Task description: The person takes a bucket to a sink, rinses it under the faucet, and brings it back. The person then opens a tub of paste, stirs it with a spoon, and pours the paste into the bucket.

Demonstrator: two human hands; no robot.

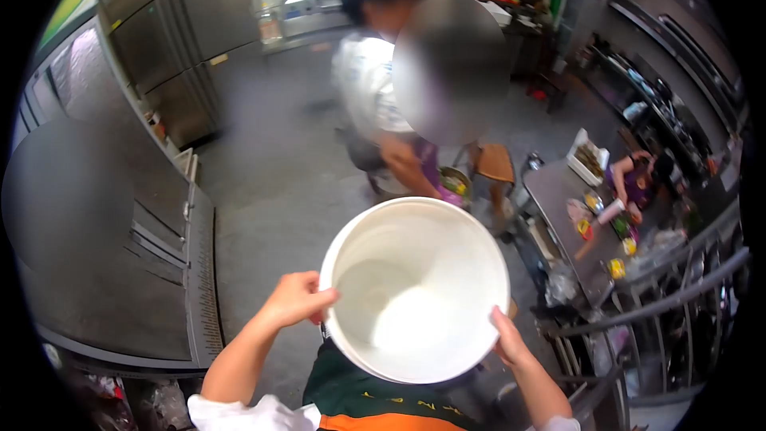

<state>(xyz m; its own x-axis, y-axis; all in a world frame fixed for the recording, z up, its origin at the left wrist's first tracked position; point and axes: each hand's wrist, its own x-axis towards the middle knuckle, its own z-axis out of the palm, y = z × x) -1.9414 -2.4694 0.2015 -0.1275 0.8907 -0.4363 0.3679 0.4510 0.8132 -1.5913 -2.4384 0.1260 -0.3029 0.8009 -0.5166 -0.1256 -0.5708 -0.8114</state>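
A large white plastic bucket (pixel 375 287) is held up in front of my body, its round mouth tipped toward me so that I look down into it. Nothing shows inside but a bright patch of light at the bottom. My left hand (pixel 299 300) grips the rim on the left, thumb over the edge and fingers behind the wall. On the right side, my right hand (pixel 509 339) clasps the rim the same way, its fingers mostly hidden behind the bucket. Below it, my dark green apron (pixel 351 383) with an orange band shows.
A person in a white top (pixel 367 80) is just ahead, near a pot of food (pixel 455 183) and a wooden stool (pixel 495 163). Another person (pixel 634 179) works at a metal table (pixel 558 207) on the right. A metal railing (pixel 662 295) curves at lower right; steel refrigerators (pixel 171 40) stand at left.
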